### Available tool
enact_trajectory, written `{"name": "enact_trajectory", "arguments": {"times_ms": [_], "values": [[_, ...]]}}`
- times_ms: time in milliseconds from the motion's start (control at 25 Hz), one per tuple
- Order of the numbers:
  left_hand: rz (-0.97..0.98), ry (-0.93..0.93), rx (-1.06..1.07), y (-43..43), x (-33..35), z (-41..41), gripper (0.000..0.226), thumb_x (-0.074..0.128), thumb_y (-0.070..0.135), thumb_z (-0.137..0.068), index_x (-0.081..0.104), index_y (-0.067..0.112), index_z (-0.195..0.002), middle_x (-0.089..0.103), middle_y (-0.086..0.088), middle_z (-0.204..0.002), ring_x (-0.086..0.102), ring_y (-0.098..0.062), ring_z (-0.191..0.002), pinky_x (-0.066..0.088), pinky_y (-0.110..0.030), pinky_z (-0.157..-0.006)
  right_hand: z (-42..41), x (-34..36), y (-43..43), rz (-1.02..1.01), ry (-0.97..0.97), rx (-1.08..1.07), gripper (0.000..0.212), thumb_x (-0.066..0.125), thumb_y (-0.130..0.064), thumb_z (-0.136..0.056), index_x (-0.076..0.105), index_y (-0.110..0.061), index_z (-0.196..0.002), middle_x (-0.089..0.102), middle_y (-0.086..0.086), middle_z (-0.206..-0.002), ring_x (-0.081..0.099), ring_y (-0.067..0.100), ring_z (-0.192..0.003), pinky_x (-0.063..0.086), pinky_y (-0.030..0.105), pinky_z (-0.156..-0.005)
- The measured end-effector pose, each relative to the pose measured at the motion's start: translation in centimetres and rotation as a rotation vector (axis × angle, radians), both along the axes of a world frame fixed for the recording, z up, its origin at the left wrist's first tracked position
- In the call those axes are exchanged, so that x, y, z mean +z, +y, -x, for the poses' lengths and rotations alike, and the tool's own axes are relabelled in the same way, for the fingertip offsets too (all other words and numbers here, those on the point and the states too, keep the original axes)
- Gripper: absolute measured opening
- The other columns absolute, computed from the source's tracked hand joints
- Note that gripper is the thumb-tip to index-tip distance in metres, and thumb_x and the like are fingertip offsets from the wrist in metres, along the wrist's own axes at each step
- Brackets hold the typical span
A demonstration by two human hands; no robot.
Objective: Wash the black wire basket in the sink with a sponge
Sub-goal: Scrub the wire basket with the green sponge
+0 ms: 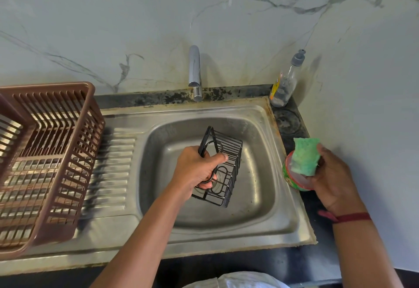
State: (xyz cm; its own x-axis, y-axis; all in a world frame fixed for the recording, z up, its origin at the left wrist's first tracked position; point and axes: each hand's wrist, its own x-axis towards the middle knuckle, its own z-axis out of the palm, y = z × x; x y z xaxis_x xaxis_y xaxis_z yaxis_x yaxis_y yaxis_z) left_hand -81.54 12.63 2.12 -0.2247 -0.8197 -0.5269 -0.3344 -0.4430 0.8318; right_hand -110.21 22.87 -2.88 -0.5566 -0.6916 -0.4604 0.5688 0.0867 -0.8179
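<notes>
A black wire basket (226,151) hangs tilted over the bowl of the steel sink (260,197), above the drain. My left hand (197,169) grips its near wire frame, fingers curled round the bars. My right hand (333,179) is at the sink's right rim and holds a green sponge (305,157) between thumb and fingers. The sponge sits on or just above a small round tub (292,179) with a red rim; whether they touch is unclear.
A chrome tap (194,72) stands behind the bowl with no water running. A brown plastic dish rack (52,151) fills the ribbed drainboard on the left. A clear pump bottle (284,83) stands in the back right corner on the dark counter, by the marble wall.
</notes>
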Motion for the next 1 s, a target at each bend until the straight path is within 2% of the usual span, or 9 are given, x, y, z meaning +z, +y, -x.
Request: {"name": "enact_trajectory", "arguments": {"times_ms": [120, 200, 320, 400, 560, 640, 760, 880, 1000], "values": [[0.051, -0.052, -0.097, -0.2, -0.1, -0.3, 0.036, 0.085, 0.021, -0.078, 0.050, 0.015, -0.072, 0.049, -0.003, -0.055, 0.059, -0.019, -0.049, 0.042, -0.027, -0.044, -2.2, 0.6, -1.4, -0.007, 0.033, 0.087, 0.025, 0.060, -0.004, -0.091, 0.066, -0.010, -0.115, 0.074, 0.006, -0.102, 0.072, 0.019, -0.091, 0.061, 0.036, -0.073], [0.070, -0.075, -0.159, -0.5, -0.1, -0.5, 0.037, 0.085, 0.022, -0.077, 0.050, 0.014, -0.070, 0.048, -0.001, -0.053, 0.055, -0.020, -0.048, 0.043, -0.027, -0.044, -3.6, 0.8, -2.9, 0.013, 0.005, 0.125, 0.023, 0.059, -0.003, -0.091, 0.066, -0.009, -0.112, 0.075, 0.005, -0.099, 0.071, 0.018, -0.091, 0.061, 0.036, -0.072], [0.093, -0.103, -0.233, -1.1, -0.1, -0.8, 0.041, 0.085, 0.020, -0.076, 0.047, 0.016, -0.063, 0.047, -0.001, -0.051, 0.047, -0.021, -0.047, 0.042, -0.029, -0.044, -5.2, 1.4, -5.4, 0.042, -0.100, 0.155, 0.021, 0.055, -0.019, -0.097, 0.063, -0.011, -0.114, 0.073, 0.006, -0.099, 0.072, 0.020, -0.086, 0.061, 0.036, -0.064], [0.101, -0.116, -0.266, -1.6, -0.1, -1.0, 0.043, 0.085, 0.021, -0.076, 0.045, 0.017, -0.062, 0.046, -0.001, -0.050, 0.045, -0.021, -0.044, 0.041, -0.029, -0.044, -5.8, 1.6, -6.9, -0.021, -0.094, 0.238, 0.029, 0.047, -0.035, -0.101, 0.059, -0.015, -0.118, 0.072, 0.011, -0.094, 0.072, 0.026, -0.080, 0.060, 0.033, -0.056], [0.119, -0.124, -0.332, -2.3, 0.0, -1.5, 0.036, 0.084, 0.021, -0.077, 0.049, 0.014, -0.067, 0.047, -0.005, -0.055, 0.045, -0.022, -0.048, 0.043, -0.029, -0.045, -6.9, 2.0, -9.4, -0.173, 0.005, 0.495, 0.040, 0.032, -0.048, -0.104, 0.059, -0.021, -0.116, 0.073, 0.018, -0.097, 0.071, 0.025, -0.076, 0.057, 0.032, -0.056], [0.159, -0.131, -0.393, -2.5, 0.1, -1.9, 0.039, 0.084, 0.021, -0.077, 0.047, 0.015, -0.064, 0.048, 0.001, -0.051, 0.050, -0.021, -0.047, 0.047, -0.030, -0.047, -7.3, 2.1, -10.2, -0.231, 0.042, 0.553, 0.038, 0.034, -0.047, -0.104, 0.059, -0.021, -0.115, 0.074, 0.016, -0.094, 0.070, 0.024, -0.075, 0.055, 0.031, -0.055], [0.245, -0.185, -0.515, -2.8, 0.0, -2.3, 0.048, 0.086, 0.022, -0.078, 0.042, 0.017, -0.061, 0.043, 0.012, -0.044, 0.049, -0.010, -0.043, 0.046, -0.026, -0.047, -7.7, 1.9, -11.0, -0.289, 0.063, 0.633, 0.041, 0.040, -0.050, -0.101, 0.060, -0.017, -0.115, 0.076, 0.011, -0.085, 0.072, 0.026, -0.071, 0.054, 0.034, -0.062], [0.323, -0.227, -0.584, -3.0, -0.5, -2.6, 0.049, 0.088, 0.024, -0.076, 0.042, 0.016, -0.061, 0.044, 0.011, -0.044, 0.044, -0.006, -0.039, 0.042, -0.025, -0.046, -8.2, 1.6, -11.2, -0.294, 0.035, 0.707, 0.042, 0.042, -0.050, -0.100, 0.062, -0.016, -0.113, 0.075, 0.017, -0.096, 0.073, 0.033, -0.081, 0.058, 0.042, -0.069], [0.366, -0.222, -0.603, -3.2, -0.8, -2.9, 0.045, 0.089, 0.026, -0.075, 0.046, 0.016, -0.063, 0.047, 0.010, -0.052, 0.046, -0.007, -0.044, 0.041, -0.027, -0.049, -8.8, 1.7, -11.2, -0.256, -0.006, 0.707, 0.041, 0.045, -0.049, -0.100, 0.063, -0.015, -0.112, 0.073, 0.021, -0.102, 0.073, 0.029, -0.080, 0.060, 0.040, -0.066]]}}
